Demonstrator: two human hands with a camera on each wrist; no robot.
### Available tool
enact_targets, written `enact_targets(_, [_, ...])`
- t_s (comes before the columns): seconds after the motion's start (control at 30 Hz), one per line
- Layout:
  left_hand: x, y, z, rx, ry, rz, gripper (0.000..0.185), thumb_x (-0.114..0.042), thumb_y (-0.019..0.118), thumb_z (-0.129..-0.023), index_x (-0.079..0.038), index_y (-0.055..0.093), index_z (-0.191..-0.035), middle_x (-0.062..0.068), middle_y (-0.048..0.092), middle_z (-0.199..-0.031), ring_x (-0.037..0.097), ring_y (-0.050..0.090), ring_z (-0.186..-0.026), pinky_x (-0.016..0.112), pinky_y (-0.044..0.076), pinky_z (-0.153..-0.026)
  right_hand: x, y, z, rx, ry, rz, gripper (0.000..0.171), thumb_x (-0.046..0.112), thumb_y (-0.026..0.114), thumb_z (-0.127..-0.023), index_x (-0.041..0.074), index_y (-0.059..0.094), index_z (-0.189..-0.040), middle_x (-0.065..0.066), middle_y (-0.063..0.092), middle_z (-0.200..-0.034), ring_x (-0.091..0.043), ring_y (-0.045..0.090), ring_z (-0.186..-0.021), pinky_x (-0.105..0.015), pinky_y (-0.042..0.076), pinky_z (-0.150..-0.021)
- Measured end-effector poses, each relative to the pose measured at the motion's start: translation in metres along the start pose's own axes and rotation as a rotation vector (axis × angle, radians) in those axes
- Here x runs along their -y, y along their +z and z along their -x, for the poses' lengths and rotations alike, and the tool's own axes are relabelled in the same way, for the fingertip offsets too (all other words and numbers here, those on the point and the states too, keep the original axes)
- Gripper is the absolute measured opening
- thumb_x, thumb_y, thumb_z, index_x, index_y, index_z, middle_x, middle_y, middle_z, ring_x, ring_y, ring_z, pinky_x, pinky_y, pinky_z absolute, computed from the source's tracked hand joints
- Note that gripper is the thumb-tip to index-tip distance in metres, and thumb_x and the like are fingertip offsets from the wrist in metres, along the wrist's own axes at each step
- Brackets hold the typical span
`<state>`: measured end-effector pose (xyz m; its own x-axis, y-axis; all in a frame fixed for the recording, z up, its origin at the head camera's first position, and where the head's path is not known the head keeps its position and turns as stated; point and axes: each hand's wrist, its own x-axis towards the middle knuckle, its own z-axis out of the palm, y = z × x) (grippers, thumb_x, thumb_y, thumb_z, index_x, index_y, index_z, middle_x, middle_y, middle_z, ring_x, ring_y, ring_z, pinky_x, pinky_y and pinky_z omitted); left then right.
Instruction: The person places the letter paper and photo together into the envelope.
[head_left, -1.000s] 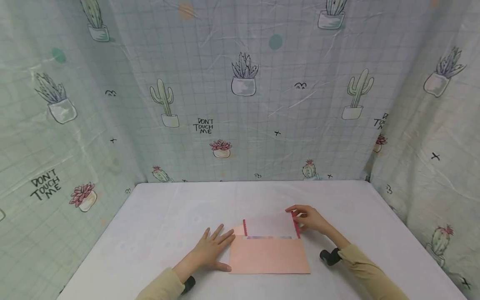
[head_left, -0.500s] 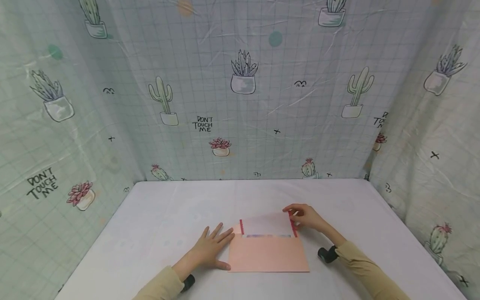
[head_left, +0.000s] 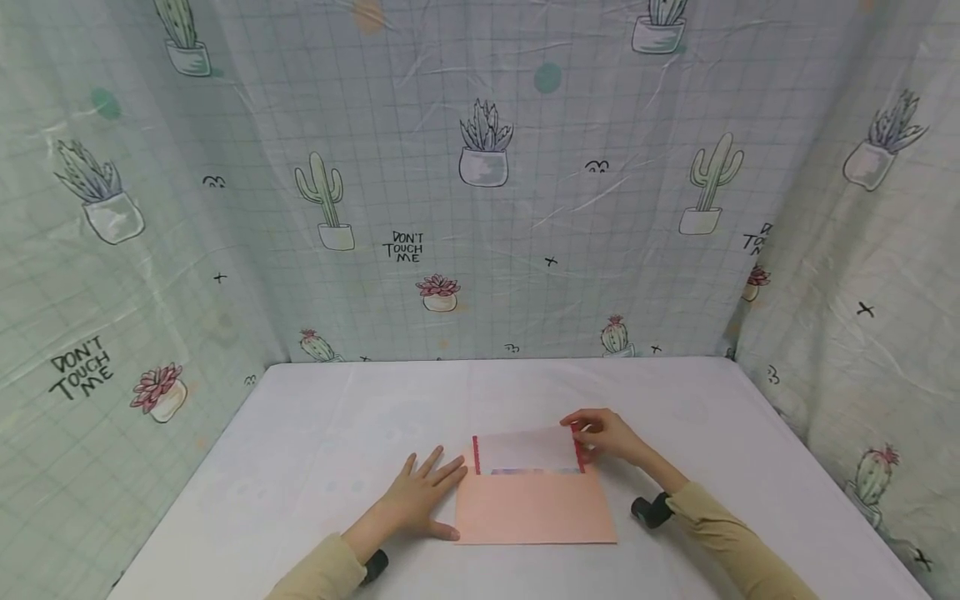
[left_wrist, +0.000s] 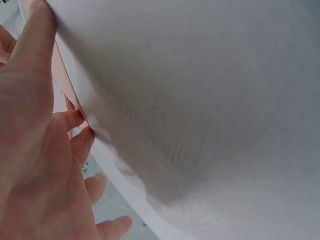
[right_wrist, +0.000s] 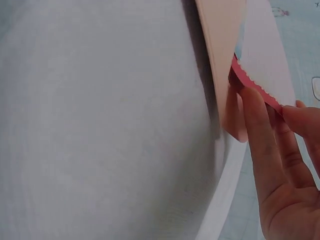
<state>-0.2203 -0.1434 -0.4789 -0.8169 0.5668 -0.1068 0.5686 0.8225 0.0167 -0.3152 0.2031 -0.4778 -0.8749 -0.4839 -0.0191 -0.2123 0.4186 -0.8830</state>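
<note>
Sliding lower into the pink envelope [head_left: 534, 510] than a second ago, the red-edged sheet [head_left: 527, 451] stays pinched by the right hand [head_left: 609, 435]; left hand [head_left: 420, 498] flat, steadying the envelope's left edge

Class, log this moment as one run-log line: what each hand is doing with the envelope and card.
left hand: flat, steadying envelope | right hand: pinching card corner | card: partly inside envelope | surface: table

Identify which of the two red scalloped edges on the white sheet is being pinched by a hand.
The right-hand red edge, pinched by the right hand. The other red edge is free; the left hand lies flat by the pink envelope.
</note>
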Motion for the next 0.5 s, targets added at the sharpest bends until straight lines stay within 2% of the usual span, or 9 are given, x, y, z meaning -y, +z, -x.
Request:
enact_targets(0.2, [0.001, 0.002, -0.002, -0.006, 0.001, -0.005, 0.092, -0.067, 0.056, -0.068, -0.015, 0.031, -0.139, 0.001, 0.026, -0.148, 0.035, 0.017, -0.136, 0.061, 0.021, -0.103, -0.01, -0.003, 0.0, 0.044, -0.028, 0.062, 0.024, 0.007, 0.055, -0.086, 0.001, 0.059, -0.109, -0.012, 0.059, -0.084, -0.016, 0.057, -0.062, -0.027, 0.053, -0.055])
enact_targets(0.5, [0.0, 0.003, -0.001, 0.008, -0.009, -0.003, 0.092, -0.067, 0.057, -0.067, -0.016, 0.031, -0.139, 0.001, 0.026, -0.148, 0.034, 0.017, -0.137, 0.061, 0.02, -0.103, -0.014, -0.01, 0.007, 0.137, -0.038, 0.062, 0.023, 0.005, 0.054, -0.086, 0.0, 0.059, -0.108, -0.012, 0.062, -0.082, -0.013, 0.059, -0.063, -0.025, 0.054, -0.058])
